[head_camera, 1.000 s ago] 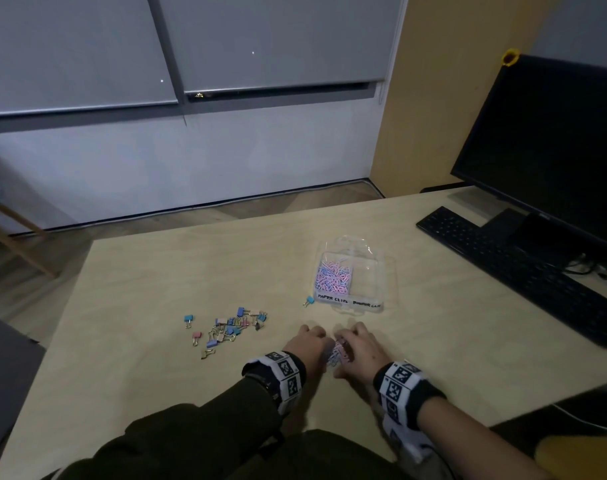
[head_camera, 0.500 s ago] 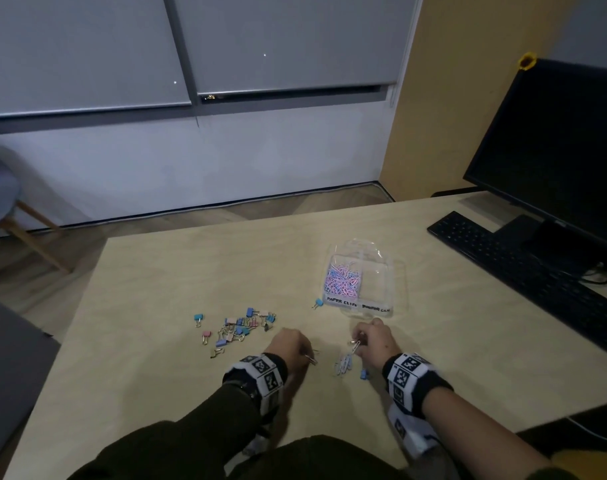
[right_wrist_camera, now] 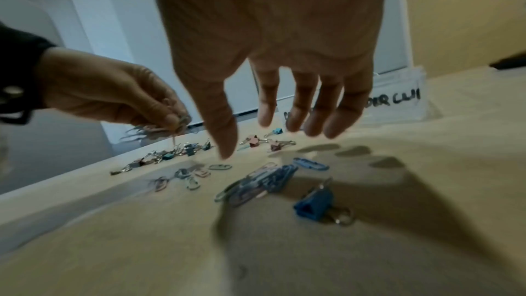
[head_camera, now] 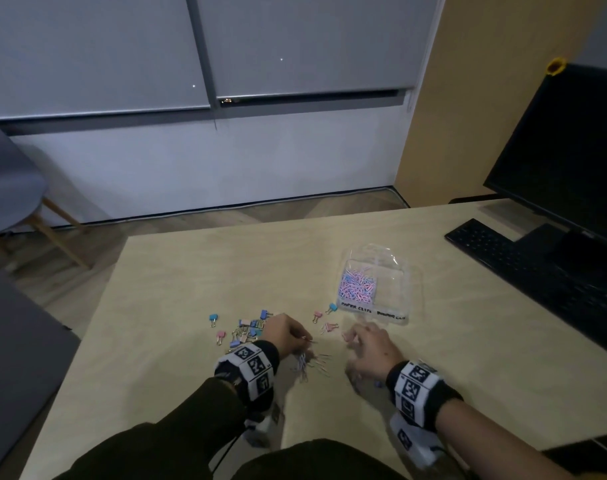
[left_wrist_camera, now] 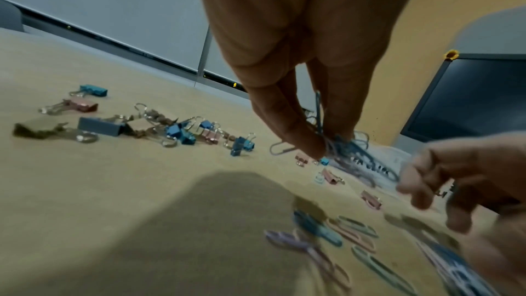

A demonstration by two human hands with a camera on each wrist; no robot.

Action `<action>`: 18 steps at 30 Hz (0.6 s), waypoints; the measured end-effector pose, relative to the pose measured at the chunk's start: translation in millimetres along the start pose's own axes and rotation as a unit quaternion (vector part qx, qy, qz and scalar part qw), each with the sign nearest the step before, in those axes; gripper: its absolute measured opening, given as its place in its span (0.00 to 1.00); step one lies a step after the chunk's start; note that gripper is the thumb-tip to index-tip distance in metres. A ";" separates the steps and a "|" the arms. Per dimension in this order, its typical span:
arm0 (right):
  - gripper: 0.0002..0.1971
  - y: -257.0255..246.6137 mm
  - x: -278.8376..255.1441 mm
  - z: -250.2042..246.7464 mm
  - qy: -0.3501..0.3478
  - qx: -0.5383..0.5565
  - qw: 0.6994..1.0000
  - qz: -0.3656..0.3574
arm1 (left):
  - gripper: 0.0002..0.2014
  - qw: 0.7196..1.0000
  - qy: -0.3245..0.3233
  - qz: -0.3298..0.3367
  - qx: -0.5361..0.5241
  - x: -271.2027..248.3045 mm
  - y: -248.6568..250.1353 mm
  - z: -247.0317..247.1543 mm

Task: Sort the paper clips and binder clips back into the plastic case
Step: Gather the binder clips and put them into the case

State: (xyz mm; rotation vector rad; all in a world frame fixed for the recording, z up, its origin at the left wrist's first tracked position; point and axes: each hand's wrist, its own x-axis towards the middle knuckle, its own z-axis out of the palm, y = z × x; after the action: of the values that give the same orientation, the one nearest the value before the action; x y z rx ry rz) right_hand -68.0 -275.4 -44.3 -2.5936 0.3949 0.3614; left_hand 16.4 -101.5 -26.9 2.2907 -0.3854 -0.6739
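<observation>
The clear plastic case [head_camera: 399, 289] lies open on the table, its left compartment full of pink and blue paper clips [head_camera: 357, 285]. My left hand [head_camera: 304, 339] hovers over the table and pinches a bunch of paper clips [left_wrist_camera: 336, 143] between thumb and fingers [left_wrist_camera: 301, 141]. My right hand [head_camera: 350, 337] hangs just in front of the case with spread, straight fingers [right_wrist_camera: 336, 118] and holds nothing. Loose paper clips [head_camera: 309, 365] lie between the hands, and a blue bunch [right_wrist_camera: 264, 181] lies under my right palm. A pile of binder clips [head_camera: 246, 330] sits left of my left hand.
Three stray binder clips [head_camera: 324, 317] lie near the case's front left corner. A blue binder clip [right_wrist_camera: 313, 206] lies by my right wrist. A black keyboard [head_camera: 537, 275] and monitor [head_camera: 572, 150] stand at the right. The table's far edge [head_camera: 295, 226] drops to the floor.
The hands have drawn apart. My left hand lifted away with a bunch of paper clips; my right hand opened and moved toward the case, leaving clips on the table.
</observation>
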 end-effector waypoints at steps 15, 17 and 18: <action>0.08 7.5 10.0 -6.3 -0.098 0.051 0.992 -0.064 | 0.11 0.994 0.008 0.013 -0.107 39.3 56.8 8.1; 0.11 10.2 14.7 -8.6 -0.110 0.049 0.991 -0.062 | 0.11 0.992 0.006 0.007 -0.123 45.5 63.3 9.1; 0.12 10.8 16.5 -10.8 -0.115 0.033 0.990 -0.069 | 0.11 0.992 0.005 0.005 -0.130 49.3 67.1 9.0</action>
State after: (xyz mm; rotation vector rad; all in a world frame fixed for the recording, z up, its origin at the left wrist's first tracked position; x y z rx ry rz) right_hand -54.5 -293.3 -45.0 -2.4631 0.1421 0.5816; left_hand 46.4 -175.9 -2.7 2.0434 -0.2855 -0.6668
